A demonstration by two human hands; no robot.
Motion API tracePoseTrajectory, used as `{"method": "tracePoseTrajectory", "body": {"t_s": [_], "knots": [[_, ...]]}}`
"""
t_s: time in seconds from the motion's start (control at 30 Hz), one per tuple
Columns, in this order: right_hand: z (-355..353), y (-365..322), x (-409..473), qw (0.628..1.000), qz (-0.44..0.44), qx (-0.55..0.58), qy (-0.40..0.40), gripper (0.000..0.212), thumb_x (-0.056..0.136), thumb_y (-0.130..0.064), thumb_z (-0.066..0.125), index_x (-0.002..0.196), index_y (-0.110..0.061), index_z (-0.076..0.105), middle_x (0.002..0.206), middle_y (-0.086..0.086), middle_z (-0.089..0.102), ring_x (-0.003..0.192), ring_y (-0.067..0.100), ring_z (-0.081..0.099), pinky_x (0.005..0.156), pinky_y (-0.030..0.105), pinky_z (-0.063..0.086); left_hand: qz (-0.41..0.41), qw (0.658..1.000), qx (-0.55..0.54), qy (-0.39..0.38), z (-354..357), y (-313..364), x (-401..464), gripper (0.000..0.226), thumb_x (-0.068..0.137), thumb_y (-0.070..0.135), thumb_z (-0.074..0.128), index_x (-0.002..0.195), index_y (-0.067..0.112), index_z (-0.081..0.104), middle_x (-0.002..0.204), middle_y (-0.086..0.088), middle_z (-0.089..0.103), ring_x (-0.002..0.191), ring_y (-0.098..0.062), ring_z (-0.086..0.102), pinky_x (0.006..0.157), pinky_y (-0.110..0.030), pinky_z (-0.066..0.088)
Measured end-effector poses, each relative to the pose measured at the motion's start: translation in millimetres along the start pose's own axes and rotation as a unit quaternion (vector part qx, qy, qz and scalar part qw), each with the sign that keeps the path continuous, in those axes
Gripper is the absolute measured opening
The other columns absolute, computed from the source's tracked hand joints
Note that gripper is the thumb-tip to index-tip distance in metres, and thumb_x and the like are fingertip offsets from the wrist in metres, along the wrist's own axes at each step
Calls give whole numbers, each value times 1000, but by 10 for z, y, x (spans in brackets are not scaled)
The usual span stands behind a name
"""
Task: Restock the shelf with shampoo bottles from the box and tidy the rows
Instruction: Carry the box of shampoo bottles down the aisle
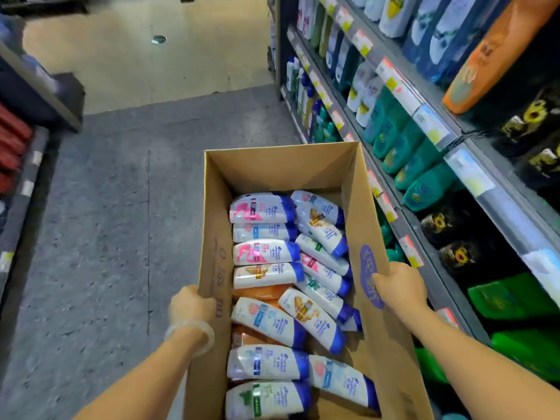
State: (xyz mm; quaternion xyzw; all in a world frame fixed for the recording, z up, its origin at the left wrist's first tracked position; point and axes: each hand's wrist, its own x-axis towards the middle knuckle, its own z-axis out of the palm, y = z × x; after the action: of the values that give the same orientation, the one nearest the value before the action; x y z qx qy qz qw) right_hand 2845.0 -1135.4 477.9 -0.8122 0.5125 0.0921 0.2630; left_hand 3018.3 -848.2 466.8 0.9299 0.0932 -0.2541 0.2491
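An open cardboard box [278, 168] is held in front of me above the grey floor. It holds several white shampoo bottles [266, 253] with blue caps, lying on their sides in two rough rows, with orange packs under them. My left hand [189, 306] grips the box's left wall and wears a clear bangle at the wrist. My right hand [400, 286] grips the right wall, over a purple print. The shelf [403, 95] on my right is filled with rows of green, white, blue and black bottles.
Price tags [409, 251] line the shelf edges. An orange bottle [497, 53] leans out at the upper right. Another shelf unit [27, 122] with red and dark goods stands on the left. The aisle floor [121, 207] runs ahead to a beige tiled area.
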Motion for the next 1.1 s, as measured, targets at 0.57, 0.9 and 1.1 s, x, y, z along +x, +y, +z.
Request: {"method": "tracePoseTrajectory", "body": {"t_s": [0.57,0.9,1.1], "knots": [[2200,682,2890,993,-59,-97,-46,18,82,-23,60,81,-7,67,77,17,68,67,36,63,62,40,54,-133,990,-40,-3,2876,-273,1836,30,78,0,55,53,17,52,58,-6,57,61,-29,58,57,-29,49],[3546,1415,3799,994,-52,-98,11,32,84,-24,62,84,7,68,75,32,66,79,43,64,72,47,52,-114,993,4,11,4328,-711,2608,18,83,12,60,86,-6,63,87,-26,66,85,-39,62,67,-34,46],[3497,1341,3764,989,-56,-136,10,35,86,-24,60,96,9,65,88,32,66,85,45,61,67,38,45,-100,992,70,12,4350,-668,2585,17,88,19,56,86,2,56,90,-22,66,84,-38,60,63,-31,41]]}}
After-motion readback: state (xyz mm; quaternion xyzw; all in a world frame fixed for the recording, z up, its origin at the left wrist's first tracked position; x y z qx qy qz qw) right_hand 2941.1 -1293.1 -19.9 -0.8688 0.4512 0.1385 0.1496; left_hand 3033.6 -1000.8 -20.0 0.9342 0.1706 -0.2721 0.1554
